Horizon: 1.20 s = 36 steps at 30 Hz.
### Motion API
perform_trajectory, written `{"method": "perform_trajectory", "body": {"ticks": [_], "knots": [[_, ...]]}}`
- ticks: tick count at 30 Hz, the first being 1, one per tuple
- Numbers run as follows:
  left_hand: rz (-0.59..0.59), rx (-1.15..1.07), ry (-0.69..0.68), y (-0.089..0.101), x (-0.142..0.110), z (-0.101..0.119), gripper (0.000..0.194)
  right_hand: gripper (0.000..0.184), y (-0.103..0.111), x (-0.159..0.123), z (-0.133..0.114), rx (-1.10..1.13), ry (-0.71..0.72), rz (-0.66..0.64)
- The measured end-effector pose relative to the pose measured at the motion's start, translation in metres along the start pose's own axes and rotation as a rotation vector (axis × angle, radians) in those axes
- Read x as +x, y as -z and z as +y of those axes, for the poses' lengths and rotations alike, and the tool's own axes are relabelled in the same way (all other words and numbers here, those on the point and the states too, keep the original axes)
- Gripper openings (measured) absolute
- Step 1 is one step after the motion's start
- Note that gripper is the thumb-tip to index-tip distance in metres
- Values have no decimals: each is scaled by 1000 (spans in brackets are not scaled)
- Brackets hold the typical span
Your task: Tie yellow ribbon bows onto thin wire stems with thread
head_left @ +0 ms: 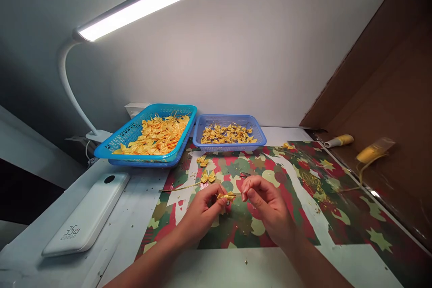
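Observation:
My left hand [208, 204] pinches a small gold ribbon bow [227, 196] between thumb and fingers. Gold cord loops round the bow, and a tiny round shiny piece hangs beneath it. Just to the right, my right hand [265, 200] has its thumb and fingertips pressed together; whatever they grip is too fine to make out. Beyond my left hand lies another gold bow [208, 176] beside a length of gold cord [180, 187]. A further bow [202, 161] rests behind it. A thin dark tool [245, 174] is partly hidden behind my right hand.
A turquoise basket [101, 149] heaped with yellow bows stands back left. Beside it, a blue-violet basket [229, 147] holds corded bows. A white power bank [86, 216] lies left. Gold cord pieces [312, 182] and a yellow spool [371, 150] are right. A lamp [162, 4] hangs overhead.

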<state>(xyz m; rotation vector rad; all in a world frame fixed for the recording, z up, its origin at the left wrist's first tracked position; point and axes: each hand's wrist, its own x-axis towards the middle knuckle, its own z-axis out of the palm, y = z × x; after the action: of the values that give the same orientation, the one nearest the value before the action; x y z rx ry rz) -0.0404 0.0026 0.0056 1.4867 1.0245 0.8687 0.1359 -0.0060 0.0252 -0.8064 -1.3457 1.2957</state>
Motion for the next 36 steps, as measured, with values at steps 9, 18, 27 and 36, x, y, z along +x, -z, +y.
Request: {"method": "perform_trajectory", "body": {"ticks": [9, 18, 27, 36], "knots": [[60, -318, 34, 4, 3, -11, 22, 17, -4, -4, 17, 212, -79, -58], [106, -396, -103, 9, 2, -8, 21, 27, -15, 1, 25, 418, -262, 129], [-154, -384, -43, 4, -6, -2, 18, 34, -24, -2, 41, 676, -587, 173], [-305, -93, -163, 5, -11, 3, 24, 36, -29, 5, 42, 723, -546, 197]]}}
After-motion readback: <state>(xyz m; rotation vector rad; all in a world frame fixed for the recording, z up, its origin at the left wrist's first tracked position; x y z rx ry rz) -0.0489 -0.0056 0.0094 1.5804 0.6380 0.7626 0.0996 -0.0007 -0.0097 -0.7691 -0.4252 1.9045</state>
